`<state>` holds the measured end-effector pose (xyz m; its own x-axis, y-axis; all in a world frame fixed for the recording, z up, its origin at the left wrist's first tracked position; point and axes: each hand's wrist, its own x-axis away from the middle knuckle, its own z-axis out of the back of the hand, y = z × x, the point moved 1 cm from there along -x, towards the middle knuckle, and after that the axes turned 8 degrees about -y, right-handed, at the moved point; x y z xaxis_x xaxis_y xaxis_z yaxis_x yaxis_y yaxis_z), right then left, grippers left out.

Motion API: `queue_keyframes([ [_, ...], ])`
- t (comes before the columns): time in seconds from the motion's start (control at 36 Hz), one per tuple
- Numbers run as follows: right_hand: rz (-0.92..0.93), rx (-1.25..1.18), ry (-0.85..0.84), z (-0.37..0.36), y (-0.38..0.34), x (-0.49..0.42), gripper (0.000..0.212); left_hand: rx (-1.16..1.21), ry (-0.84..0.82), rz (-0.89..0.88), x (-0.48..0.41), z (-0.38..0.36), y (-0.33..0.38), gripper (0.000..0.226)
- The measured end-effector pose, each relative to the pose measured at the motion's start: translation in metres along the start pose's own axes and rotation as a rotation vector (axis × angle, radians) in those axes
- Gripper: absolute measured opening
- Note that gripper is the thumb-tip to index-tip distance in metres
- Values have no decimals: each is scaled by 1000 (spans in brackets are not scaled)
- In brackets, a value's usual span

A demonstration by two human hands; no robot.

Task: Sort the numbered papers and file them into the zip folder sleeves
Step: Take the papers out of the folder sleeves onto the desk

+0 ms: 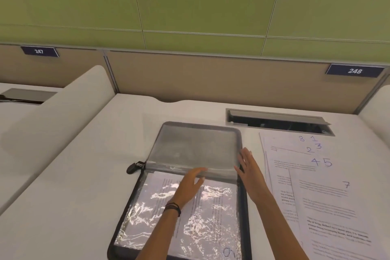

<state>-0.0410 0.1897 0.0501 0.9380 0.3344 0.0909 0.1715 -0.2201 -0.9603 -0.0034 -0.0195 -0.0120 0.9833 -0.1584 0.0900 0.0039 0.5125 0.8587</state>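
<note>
zip folder (196, 145) open at surface (84, 175) centre | our left grip (191, 183) flat on its near sleeve (147, 207), holding nothing | our right grip (249, 167) straight-fingered at its right edge, empty | numbered papers (327, 196) lie right

Left hand (191, 183) and right hand (248, 168) side by side, loosely flat.

White desk (84, 175), open cable hatch (278, 121) — sockets inside, perhaps — plate 247 (39, 51), plate 248 (355, 71)
</note>
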Motion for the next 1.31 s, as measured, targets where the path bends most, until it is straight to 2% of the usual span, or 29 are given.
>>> queue_keyframes([
  [0.14,-2,107,25,3,9,7,123,-78,18,14,-1,-17,-21,37],
  [0.22,-27,142,45,8,17,11,120,-227,86,-34,-2,-27,-29,40],
  [0.33,-94,203,42,15,29,19,120,-382,108,-41,-2,-33,-33,55],
  [0.5,-164,350,-8,21,56,36,106,-452,87,-32,-3,-34,-32,73],
  [0.56,-169,386,-30,22,65,38,92,-474,74,-22,-2,-34,-32,78],
  [0.61,-168,429,-55,21,71,40,62,-499,53,-16,-1,-34,-30,85],
  [0.67,-159,447,-64,23,79,39,45,-538,23,0,0,-33,-28,93],
  [0.86,-87,518,-22,27,97,48,40,-601,-31,30,1,-32,-26,105],
  [1.06,-78,542,108,36,117,57,36,-577,-46,42,0,-34,-27,102],
  [1.22,-51,617,124,37,116,64,27,-559,-63,49,0,-33,-26,103],
  [1.31,-42,638,134,36,115,67,24,-555,-62,59,0,-32,-23,82],
])
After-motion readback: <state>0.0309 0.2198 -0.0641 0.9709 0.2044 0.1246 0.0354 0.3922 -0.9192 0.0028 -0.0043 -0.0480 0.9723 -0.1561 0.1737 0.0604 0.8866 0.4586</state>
